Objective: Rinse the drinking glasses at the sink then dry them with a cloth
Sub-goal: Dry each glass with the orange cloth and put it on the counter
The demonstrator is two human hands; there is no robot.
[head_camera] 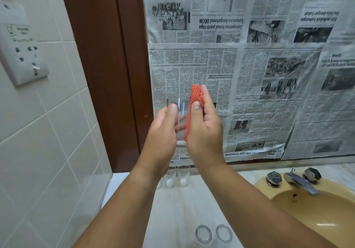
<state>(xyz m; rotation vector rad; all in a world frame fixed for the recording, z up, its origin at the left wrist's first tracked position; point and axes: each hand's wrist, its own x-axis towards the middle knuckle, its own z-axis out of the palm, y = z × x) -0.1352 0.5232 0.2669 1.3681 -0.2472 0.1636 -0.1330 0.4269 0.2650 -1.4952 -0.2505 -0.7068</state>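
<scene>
**Glass raised, scrubber at its side**

The clear drinking glass (179, 117) is upright in mid-air above the counter (172, 209), gripped by the left hand (163, 132). The right hand (204, 130) pinches an orange mesh scrubber (196, 98) against the glass's right side. Two back glasses (183, 175) and two near glasses (203, 234) stand on the counter. The tan sink (317, 215) and its tap (301, 182) lie to the right.

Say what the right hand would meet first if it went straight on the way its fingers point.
Probably the newspaper: the right hand, gripping the orange cloth, points up and away towards it, with nothing visible between. Depth is unclear.
</scene>
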